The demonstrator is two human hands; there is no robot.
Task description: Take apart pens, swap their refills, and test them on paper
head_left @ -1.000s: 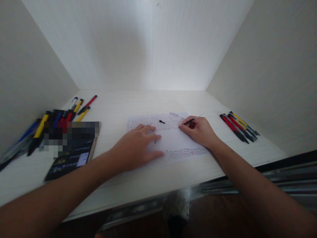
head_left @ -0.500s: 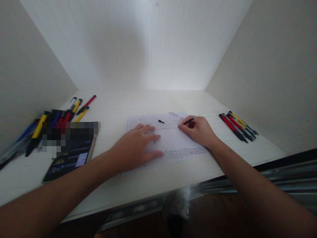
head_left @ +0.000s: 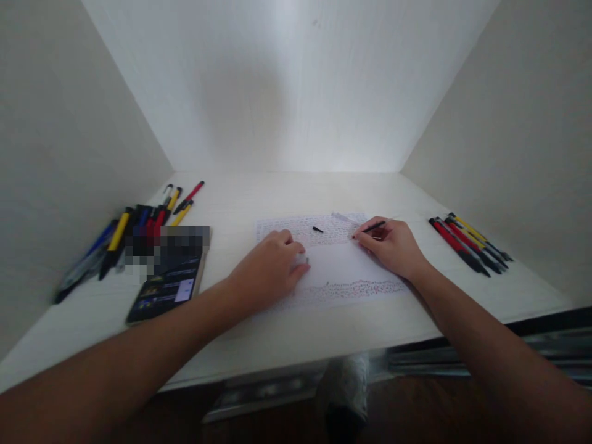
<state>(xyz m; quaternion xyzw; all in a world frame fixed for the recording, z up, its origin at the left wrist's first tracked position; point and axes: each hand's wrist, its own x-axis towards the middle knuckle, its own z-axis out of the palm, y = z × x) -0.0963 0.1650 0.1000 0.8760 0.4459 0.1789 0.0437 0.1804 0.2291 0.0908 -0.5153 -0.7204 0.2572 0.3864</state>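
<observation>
A sheet of paper [head_left: 337, 262] with dense handwriting along its top and red and dark marks along its bottom lies on the white desk. My right hand [head_left: 393, 243] rests on its right side, fingers pinched round a thin dark pen [head_left: 374, 227] whose tip points left at the paper. My left hand [head_left: 272, 265] lies on the left part of the sheet with fingers curled in. Something small and pale shows between thumb and fingers, too blurred to name. Between the hands sits a small black piece [head_left: 317, 229], perhaps a cap. A clear thin tube [head_left: 345, 217] lies near the right fingers.
A phone [head_left: 185, 271] with a lit screen lies left of my left forearm. Several red, yellow, blue and black pens [head_left: 118, 237] are heaped behind it. More red and yellow pens [head_left: 462, 243] lie at the right. Walls enclose the desk [head_left: 287, 194] at the back and sides.
My left hand's fingers, spread on the paper before, have curled in toward the thumb. The right hand keeps its grip on the pen. The whole view has shifted, moving things rightward.
</observation>
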